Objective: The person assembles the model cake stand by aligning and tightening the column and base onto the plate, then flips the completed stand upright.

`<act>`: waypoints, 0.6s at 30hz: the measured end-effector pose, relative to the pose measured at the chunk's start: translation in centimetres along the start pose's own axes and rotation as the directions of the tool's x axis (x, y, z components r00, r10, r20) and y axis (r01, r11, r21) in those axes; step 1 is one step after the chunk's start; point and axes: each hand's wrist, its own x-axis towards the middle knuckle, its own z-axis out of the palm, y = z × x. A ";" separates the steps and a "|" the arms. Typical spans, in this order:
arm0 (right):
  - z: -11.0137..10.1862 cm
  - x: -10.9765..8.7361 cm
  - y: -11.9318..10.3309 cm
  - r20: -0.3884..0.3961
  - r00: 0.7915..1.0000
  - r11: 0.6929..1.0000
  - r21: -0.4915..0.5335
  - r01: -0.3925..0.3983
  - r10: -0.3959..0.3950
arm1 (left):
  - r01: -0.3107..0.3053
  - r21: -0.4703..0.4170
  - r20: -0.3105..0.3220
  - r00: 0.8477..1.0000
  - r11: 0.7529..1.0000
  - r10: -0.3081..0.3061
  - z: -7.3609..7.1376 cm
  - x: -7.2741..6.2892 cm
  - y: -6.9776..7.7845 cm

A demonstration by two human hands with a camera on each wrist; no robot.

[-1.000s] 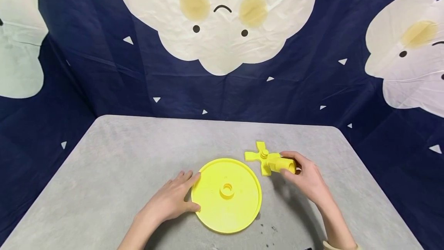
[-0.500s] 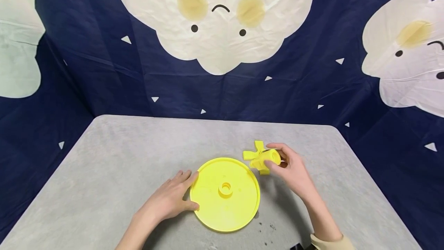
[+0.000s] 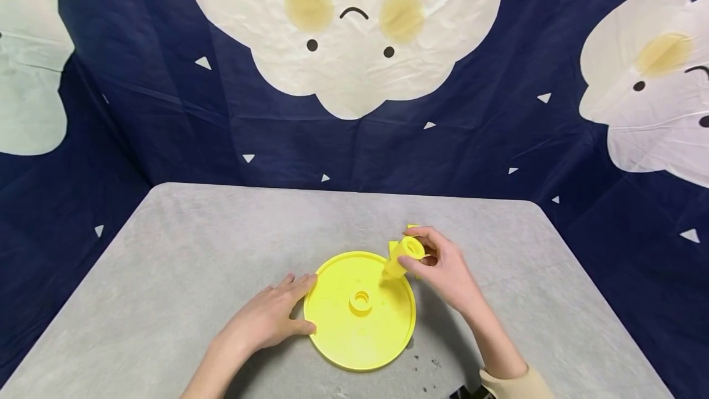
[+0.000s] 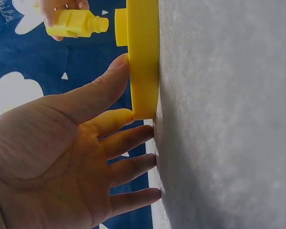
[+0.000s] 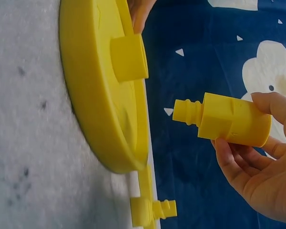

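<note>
- A round yellow tray-like disc (image 3: 346,343) is lying flat on the grey bench (image 3: 194,251), near the middle of its near side, its raised central socket (image 3: 360,303) facing up and so staying accessible from above.
- The left hand (image 3: 271,316) is touching the disc's left rim with thumb and index finger; its grip is spread apart, the fingers straight and curled round nothing, probably bracing the disc against sliding.
- The right hand (image 3: 440,263) is holding a yellow hollow post (image 5: 233,119), its grip clamped on the wide end, thumb on one side and fingers opposite.
- That hold is leaving the narrow ribbed plug (image 5: 187,111) uncovered; it is pointing down towards the disc, while the hollow end is facing up, the post tilting slightly.
- The post is hanging above the disc's far right part, apart from both disc and socket.
- A yellow cross-shaped piece (image 5: 142,211) is lying on the bench just beyond the disc's far right edge, its ribbed stub upward; the right hand and post are hiding most of it in the head view.
- A dark blue cloud-print curtain (image 3: 388,146) is hanging behind the bench.
</note>
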 end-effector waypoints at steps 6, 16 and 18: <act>1.0 0.1 -0.5 0.038 0.999 1.000 -0.009 0.022 -0.022 | -0.010 -0.005 -0.015 1.000 1.000 0.010 0.0 -0.1 -0.2; 2.8 -0.1 -1.2 0.105 0.994 0.998 0.050 -0.032 0.027 | -0.014 -0.017 -0.011 1.000 1.000 0.014 0.0 -0.2 -0.3; 3.0 -0.2 -1.3 0.108 0.994 0.998 0.054 -0.025 0.019 | -0.016 -0.017 -0.012 1.000 1.000 0.016 0.0 -0.2 -0.3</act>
